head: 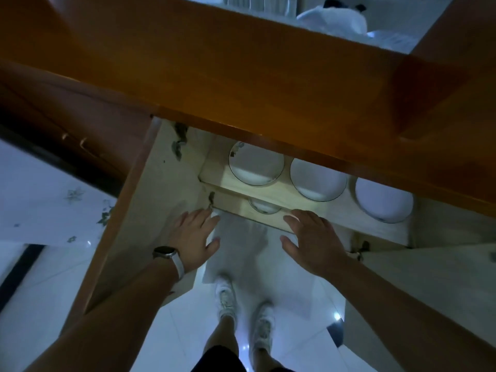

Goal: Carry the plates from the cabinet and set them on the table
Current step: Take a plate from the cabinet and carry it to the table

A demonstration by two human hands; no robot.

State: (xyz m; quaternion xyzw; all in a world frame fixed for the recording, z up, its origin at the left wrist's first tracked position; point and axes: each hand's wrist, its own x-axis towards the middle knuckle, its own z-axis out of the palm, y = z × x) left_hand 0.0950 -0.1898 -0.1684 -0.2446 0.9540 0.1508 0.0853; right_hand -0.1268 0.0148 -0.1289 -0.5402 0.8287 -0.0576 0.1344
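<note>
The open cabinet [192,162] stands below a wooden counter [241,89]. Its upper shelf [214,173] carries three white dishes flat and side by side: the left plate [256,167], the middle plate [318,182] just beside it, and the right plate [383,201] set a little apart. The far rim of each is hidden under the counter edge. A small dish [264,207] shows on the lower shelf [271,220]; its type cannot be determined. The left hand [194,238], with a watch [167,254] at the wrist, and the right hand [314,241] both hover in front of the shelves with fingers spread and nearly straight. Neither hand holds or touches a plate. The table is not in view. The plates appear to be glazed ceramic, so treat them as rigid, moderately heavy, smooth and breakable on the hard tiled floor [295,304]. Recommended hold: take the near rim of a plate, with the thumb on top and the fingers underneath. Draw the plate forward until it clears the counter edge, then support it from below with the second hand. Avoid knocking adjacent rims together.
</note>
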